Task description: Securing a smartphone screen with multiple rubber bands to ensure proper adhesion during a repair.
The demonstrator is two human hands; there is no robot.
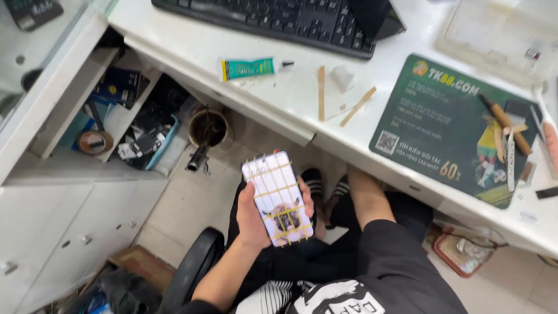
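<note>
The white desk (302,99) runs across the upper frame from ten to three o'clock, with a black keyboard (273,20) at twelve and a green mat (442,128) at two. On the desk, at eleven o'clock of the phone, a small green tube (250,68) is laid, with two wooden sticks (321,93) just beside it toward one o'clock. An open drawer (125,125) of loose parts is seen at nine.

The phone (278,199) is held near the centre, over the lap, and is bound by a grid of yellowish bands crossing its back. It is gripped by the left hand (251,216), whose palm is set behind the left edge and whose fingers (306,200) are curled round the right edge, closed firmly on it.

For such a hold to be kept well, pressure is best spread along both long edges, so that the bands are not shifted. The left forearm is raised from seven o'clock, wrist bent slightly back. The right arm is stretched toward the desk underside; its hand appears hidden, so its grip cannot be told.
</note>
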